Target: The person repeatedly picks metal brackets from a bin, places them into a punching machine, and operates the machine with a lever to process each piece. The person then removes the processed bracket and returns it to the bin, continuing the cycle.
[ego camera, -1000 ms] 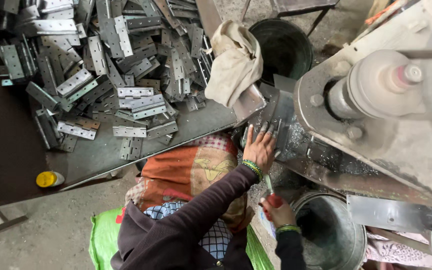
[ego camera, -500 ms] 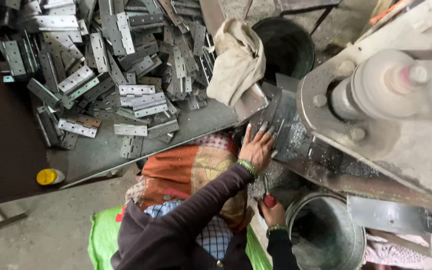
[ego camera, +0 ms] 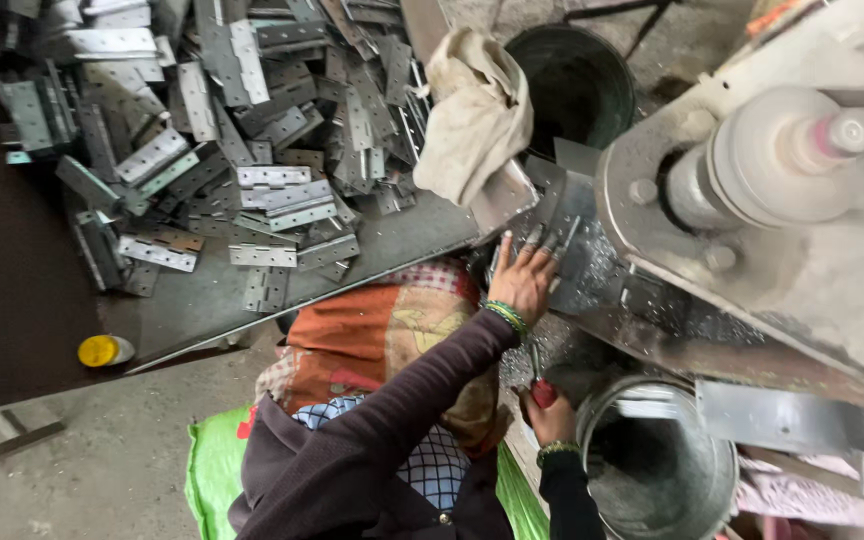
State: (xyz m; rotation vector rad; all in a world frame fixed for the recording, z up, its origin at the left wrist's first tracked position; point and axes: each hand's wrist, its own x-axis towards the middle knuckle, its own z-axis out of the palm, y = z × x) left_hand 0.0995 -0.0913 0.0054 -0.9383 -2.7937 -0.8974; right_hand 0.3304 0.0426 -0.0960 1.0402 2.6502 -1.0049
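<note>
The left hand [ego camera: 524,278] lies open, fingers spread flat on a small metal plate [ego camera: 564,250] that rests on the machine bed [ego camera: 642,310], just beside the right end of the tray [ego camera: 202,300] heaped with grey hinges [ego camera: 272,190]. The right hand [ego camera: 550,415] is closed around a red-handled tool [ego camera: 542,385] (its tip is hidden), low beside the rim of a metal bucket [ego camera: 657,470]. To do this well, the person probably needs to press the plate down evenly, keeping the fingertips clear of the machine's round spindle [ego camera: 762,170] above, and bring the tool in steadily. A cloth [ego camera: 477,115] drapes over the tray's right edge.
</note>
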